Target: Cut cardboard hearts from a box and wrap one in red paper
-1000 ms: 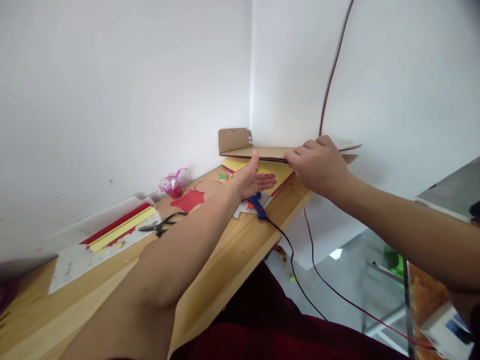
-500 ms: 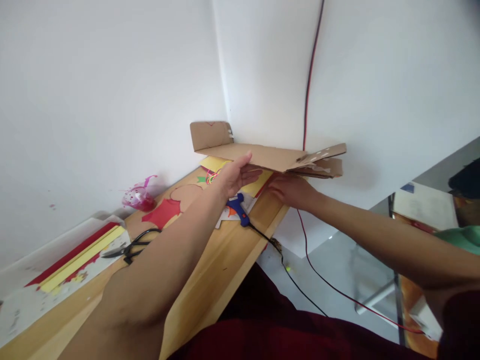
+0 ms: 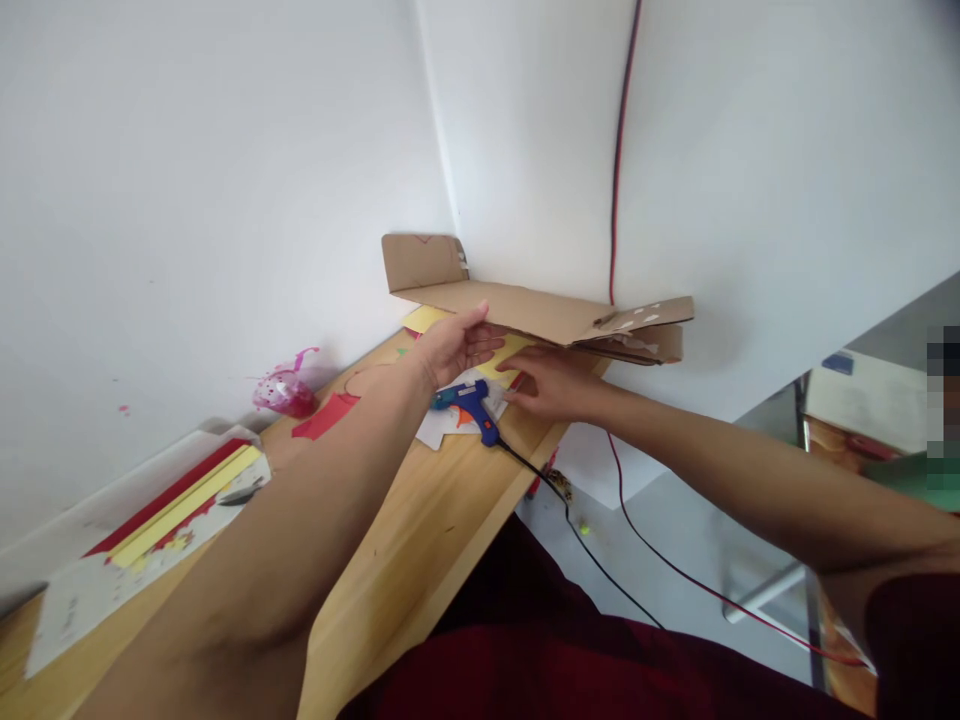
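Observation:
A folded piece of brown cardboard (image 3: 517,308) is raised above the far end of the table, its end flaps turned up. My left hand (image 3: 454,350) holds its near edge, thumb at the edge and fingers underneath. Below the cardboard, my right hand (image 3: 559,385) reaches in beside the yellow paper (image 3: 504,362), thumb and fingers apart with nothing seen between them. A blue glue gun (image 3: 474,405) lies between the hands on white paper, its black cord running off the table edge.
Red paper (image 3: 326,415) and a pink-stained cup (image 3: 285,392) sit by the left wall. Scissors (image 3: 244,492), partly hidden by my arm, lie on paper scraps. A red-black cable (image 3: 619,150) hangs down the right wall. The wooden table (image 3: 405,510) narrows toward the corner.
My right hand has moved left from the table edge under the cardboard, and its fingers have spread. My left hand still holds the cardboard. More of the glue gun shows.

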